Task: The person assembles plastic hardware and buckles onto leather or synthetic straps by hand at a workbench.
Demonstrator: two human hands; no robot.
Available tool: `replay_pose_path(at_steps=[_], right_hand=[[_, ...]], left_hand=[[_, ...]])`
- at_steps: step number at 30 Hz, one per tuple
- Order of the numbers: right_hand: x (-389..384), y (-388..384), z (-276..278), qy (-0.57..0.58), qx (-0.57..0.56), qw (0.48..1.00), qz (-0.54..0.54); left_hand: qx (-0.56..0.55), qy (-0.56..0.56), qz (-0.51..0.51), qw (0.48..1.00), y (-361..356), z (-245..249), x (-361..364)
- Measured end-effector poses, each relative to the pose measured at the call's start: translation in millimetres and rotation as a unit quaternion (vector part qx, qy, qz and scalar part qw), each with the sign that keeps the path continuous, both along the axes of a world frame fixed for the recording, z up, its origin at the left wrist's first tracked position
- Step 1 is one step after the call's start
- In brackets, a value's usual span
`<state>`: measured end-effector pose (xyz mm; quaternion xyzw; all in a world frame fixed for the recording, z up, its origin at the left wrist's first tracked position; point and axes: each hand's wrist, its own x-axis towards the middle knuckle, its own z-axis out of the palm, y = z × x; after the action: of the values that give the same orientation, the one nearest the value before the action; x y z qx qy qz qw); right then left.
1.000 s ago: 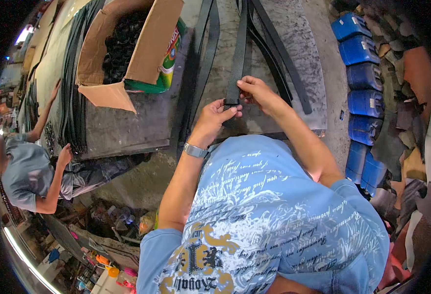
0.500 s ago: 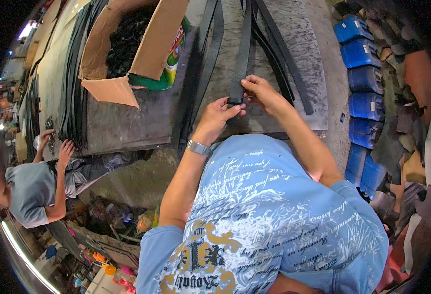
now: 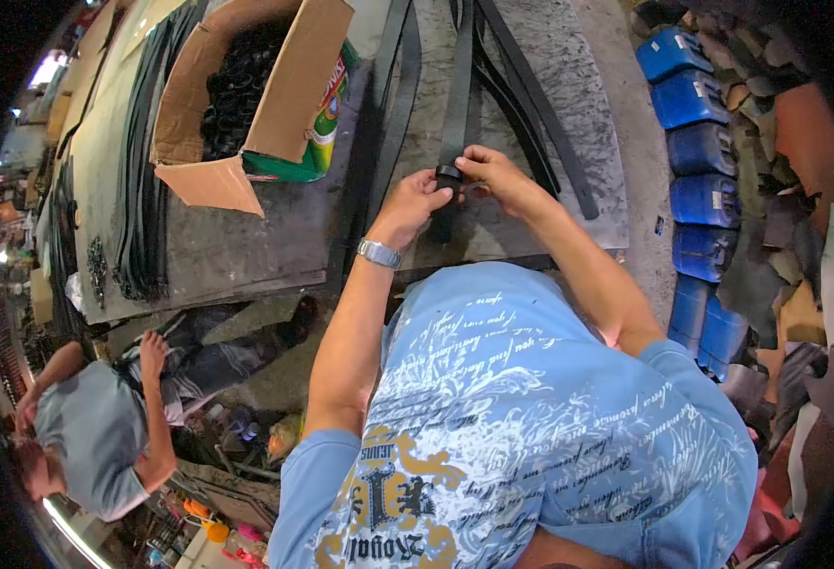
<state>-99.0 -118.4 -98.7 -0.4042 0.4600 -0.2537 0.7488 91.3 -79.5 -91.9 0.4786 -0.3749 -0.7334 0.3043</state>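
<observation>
Left hand (image 3: 417, 201): fingers closed around the near end of a black strap (image 3: 458, 90); the thumb presses on a small black loop (image 3: 448, 174) that sits on the strap; a watch (image 3: 379, 253) is on the wrist
Right hand (image 3: 494, 174): fingertips pinched on the same strap end, just beside the loop
Black strap: lies along the grey table (image 3: 597, 161), running away from the person; its near end is in both hands, close to the table edge
Around: other straps (image 3: 533, 109) beside it, some crossing; an open cardboard box (image 3: 293, 95) with dark parts at the left; blue canisters (image 3: 696, 142) at the right
Another person (image 3: 94, 446): low at the left, in a grey shirt, well apart
</observation>
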Motion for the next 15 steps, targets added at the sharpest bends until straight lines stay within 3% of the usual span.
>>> replay_pose_path(at_steps=[2, 5, 8, 11, 14, 15], right_hand=[[0.3, 0.2, 0.7, -0.003, -0.003, 1.000, -0.001], [3.9, 3.3, 5.7, -0.009, 0.001, 1.000, -0.011], [6.9, 6.3, 10.0, -0.004, -0.007, 0.999, -0.034], [12.6, 3.3, -1.5, 0.014, -0.022, 1.000, -0.014], [8.4, -3.3, -36.7, 0.110, -0.071, 0.991, -0.031], [6.8, -2.9, -57.5, 0.117, -0.079, 0.990, -0.024]], left_hand=[[0.011, -0.054, 0.029, 0.998, 4.5, 22.5, -5.2], [0.014, 0.018, -0.015, 1.000, 1.1, 4.0, 1.9], [0.036, 0.051, 0.046, 0.997, 5.3, 8.0, -4.0], [0.004, -0.028, 0.069, 0.997, 5.2, -6.0, -0.8], [0.020, -0.143, 0.002, 0.989, 23.1, -10.8, 10.7], [0.071, -0.110, -0.007, 0.991, 33.8, -10.5, 14.2]])
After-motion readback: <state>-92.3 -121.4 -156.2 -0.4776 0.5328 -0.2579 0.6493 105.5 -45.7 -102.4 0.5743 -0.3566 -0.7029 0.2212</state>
